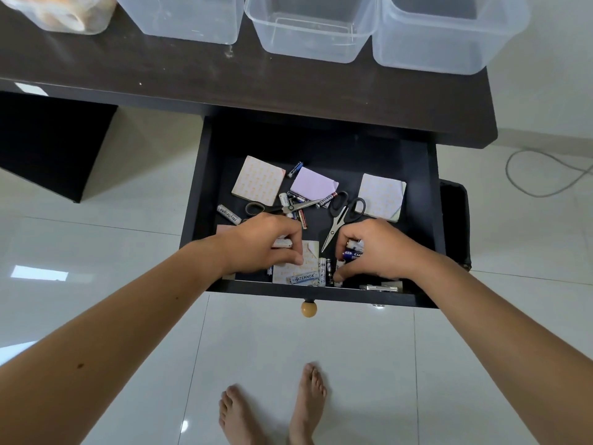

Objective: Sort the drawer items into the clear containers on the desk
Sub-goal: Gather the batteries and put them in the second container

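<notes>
The open black drawer (430,226) holds several sticky-note pads, two pairs of scissors and loose batteries. My left hand (263,244) grips a white battery (282,243) near the drawer's front, its fingertips on a note pad (309,252). My right hand (375,248) holds a few batteries (353,250) in curled fingers, its thumb reaching down to another small battery by the front wall. More batteries (303,278) lie between the hands. Black-handled scissors (343,216) lie just behind my right hand; a second pair of scissors (282,207) lies behind my left. Clear containers (311,43) stand on the dark desk (224,81) above.
Three clear containers stand without contents on the desk; a fourth container (64,14) at far left holds something pale. A wooden knob (308,308) sticks out of the drawer front. A grey cable (545,175) loops on the white tiled floor to the right. My bare feet (272,412) stand below.
</notes>
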The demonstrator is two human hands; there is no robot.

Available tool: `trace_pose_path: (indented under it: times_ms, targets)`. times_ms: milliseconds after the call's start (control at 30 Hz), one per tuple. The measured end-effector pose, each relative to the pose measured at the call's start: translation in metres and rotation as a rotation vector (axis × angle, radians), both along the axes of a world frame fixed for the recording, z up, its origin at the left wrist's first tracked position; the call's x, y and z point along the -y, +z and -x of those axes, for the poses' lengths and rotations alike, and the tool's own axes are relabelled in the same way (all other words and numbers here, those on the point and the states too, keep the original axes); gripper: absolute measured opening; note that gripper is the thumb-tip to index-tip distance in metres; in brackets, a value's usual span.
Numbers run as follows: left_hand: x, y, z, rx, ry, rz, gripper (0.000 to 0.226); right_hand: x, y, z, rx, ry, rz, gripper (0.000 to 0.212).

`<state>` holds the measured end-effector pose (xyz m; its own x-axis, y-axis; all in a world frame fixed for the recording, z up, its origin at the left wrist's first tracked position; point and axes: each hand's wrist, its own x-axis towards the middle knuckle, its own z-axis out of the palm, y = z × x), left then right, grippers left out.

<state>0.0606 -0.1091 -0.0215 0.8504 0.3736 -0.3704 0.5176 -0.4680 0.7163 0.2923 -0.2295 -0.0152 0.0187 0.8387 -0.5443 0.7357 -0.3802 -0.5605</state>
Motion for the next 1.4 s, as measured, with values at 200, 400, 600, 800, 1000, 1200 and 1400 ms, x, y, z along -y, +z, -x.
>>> trace_pose_path:
  times_ms: [200,400,600,800,1000,1200,1400]
  targets:
    - [0.008,-0.003,-0.015,-0.052,-0.066,0.06,0.027,-0.001,0.003,-0.004,-0.131,-0.083,-0.09,0.024]
    - [0.008,-0.009,-0.016,-0.122,-0.077,0.078,0.029,-0.003,0.005,-0.002,-0.195,-0.161,-0.05,0.018]
    - [0.009,-0.013,-0.02,-0.125,-0.173,-0.006,0.039,-0.002,0.004,0.0,-0.169,-0.095,0.037,0.018]
    - [0.011,-0.016,-0.017,-0.103,-0.2,-0.016,0.028,-0.002,-0.012,-0.005,-0.065,0.032,-0.043,0.021]
    - [0.006,-0.018,-0.009,-0.061,-0.114,0.04,0.018,-0.002,-0.015,-0.005,-0.011,0.098,-0.006,0.031]
    - [0.006,-0.014,-0.006,-0.018,-0.033,0.099,0.014,-0.003,-0.015,-0.004,-0.006,0.062,-0.001,0.025]
    - [0.003,-0.01,-0.001,0.135,0.173,0.231,0.017,-0.002,-0.013,-0.005,-0.046,0.035,-0.006,0.023]
